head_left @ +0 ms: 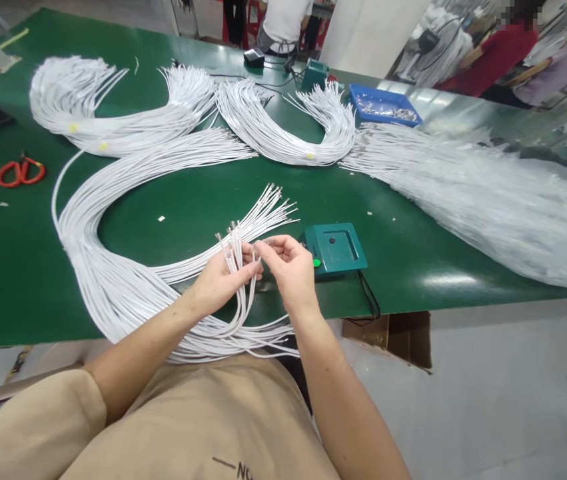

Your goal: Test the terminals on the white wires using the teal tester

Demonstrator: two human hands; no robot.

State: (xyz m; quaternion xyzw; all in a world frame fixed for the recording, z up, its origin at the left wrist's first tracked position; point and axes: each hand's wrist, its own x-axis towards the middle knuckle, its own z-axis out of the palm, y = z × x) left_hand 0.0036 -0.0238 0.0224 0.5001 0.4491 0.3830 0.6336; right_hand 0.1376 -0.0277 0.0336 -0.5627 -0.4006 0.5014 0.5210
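Observation:
My left hand (224, 277) is closed round several white cables (241, 313), whose tips stick up above the fingers. Close beside it, my right hand (290, 267) pinches the end of one white cable between thumb and forefinger; the tip itself is mostly hidden. Around my left forearm curves a large bundle of white cables (93, 267), with one fan of ends behind my hands and other ends at the table's front edge. Just right of my right hand sits a green box device (336, 247) with a lit green button, a recessed top and a black cord.
More white cable bundles (128, 130) lie at the back of the green table (23, 267). Red-handled scissors (20, 172) are at left. A blue tray (386, 107) holds small metal parts. A plastic-wrapped cable bundle (493, 200) stretches right. Several people stand beyond the table.

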